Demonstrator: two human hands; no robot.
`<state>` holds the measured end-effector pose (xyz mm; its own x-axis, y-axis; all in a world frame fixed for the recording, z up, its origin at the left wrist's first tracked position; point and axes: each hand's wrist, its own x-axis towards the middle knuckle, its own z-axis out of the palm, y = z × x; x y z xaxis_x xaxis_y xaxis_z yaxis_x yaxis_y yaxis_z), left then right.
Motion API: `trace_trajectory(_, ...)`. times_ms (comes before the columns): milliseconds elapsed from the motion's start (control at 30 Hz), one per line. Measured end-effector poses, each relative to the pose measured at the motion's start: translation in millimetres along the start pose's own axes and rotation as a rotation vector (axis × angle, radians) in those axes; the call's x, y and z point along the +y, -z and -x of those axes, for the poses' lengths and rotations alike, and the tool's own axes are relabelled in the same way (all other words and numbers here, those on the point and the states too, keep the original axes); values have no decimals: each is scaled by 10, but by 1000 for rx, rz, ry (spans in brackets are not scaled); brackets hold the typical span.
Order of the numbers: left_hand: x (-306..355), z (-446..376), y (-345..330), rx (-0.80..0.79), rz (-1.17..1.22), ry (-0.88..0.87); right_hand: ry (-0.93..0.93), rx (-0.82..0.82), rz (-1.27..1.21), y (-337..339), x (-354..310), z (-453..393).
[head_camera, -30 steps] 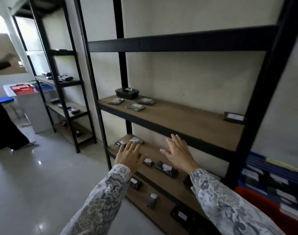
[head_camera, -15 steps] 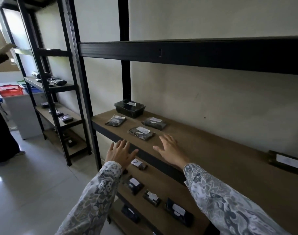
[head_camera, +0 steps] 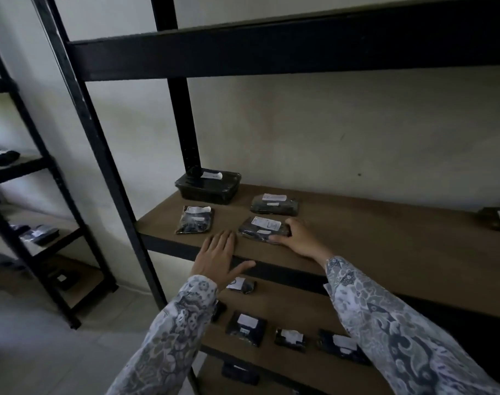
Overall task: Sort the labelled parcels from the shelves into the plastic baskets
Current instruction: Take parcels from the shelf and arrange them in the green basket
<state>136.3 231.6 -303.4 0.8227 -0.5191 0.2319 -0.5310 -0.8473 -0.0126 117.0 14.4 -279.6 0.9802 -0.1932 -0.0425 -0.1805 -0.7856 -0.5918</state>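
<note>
Four labelled parcels on the middle shelf (head_camera: 371, 246): black tray parcel (head_camera: 207, 187) at the back left by the rear post, flat bag parcel (head_camera: 195, 219) in front of it, wrapped parcel (head_camera: 274, 204) further right at the back, front parcel (head_camera: 264, 232) nearest the edge. Fifth parcel (head_camera: 496, 222) at the far right, cut off by the frame edge. On the lower shelf (head_camera: 286, 309), one small parcel (head_camera: 241, 285) just under the left hand and three more in a row (head_camera: 290, 336), the rightmost partly behind the right sleeve (head_camera: 399, 337). One dark item lower still, too dim to make out.

Left hand (head_camera: 219, 256) flat and spread on the middle shelf's front edge, fingers straight, holding nothing, just beside the front parcel but apart from it. Right hand (head_camera: 298, 238) curled round the front parcel's right end, thumb along its near side, parcel flat on the board.

Label text unreadable. Second rack (head_camera: 18, 172) at far left with more dark packets, blurred. Black upright post (head_camera: 100, 166) between the two racks; dark crossbeam (head_camera: 271, 49) overhead. No baskets in view.
</note>
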Motion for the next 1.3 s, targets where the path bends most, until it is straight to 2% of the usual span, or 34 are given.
trace_trajectory(133, -90, -23, -86, 15, 57, -84, -55, 77, -195, 48, -51, 59)
trace_trajectory(367, -105, 10, -92, 60, 110, -129, 1, 295, -443, -36, -147, 306)
trace_trajectory(500, -110, 35, -74, 35, 104, -131, -54, 413, -680, -51, -202, 515)
trace_trajectory(767, -111, 68, -30, 40, 62, -113, -181, 562, -872, 55, 19, 1112)
trace_trajectory(867, -44, 193, 30, 100, 28, -144, -231, 600, -961, 151, 194, 1491)
trace_trajectory(1000, 394, 608, 75, 167, 5, -218, -243, 671, -1074, 245, 429, 2197)
trace_trajectory(1300, 2121, 2003, -141, -95, 108, -400, -406, 795, -1205, 352, 1366, 3933)
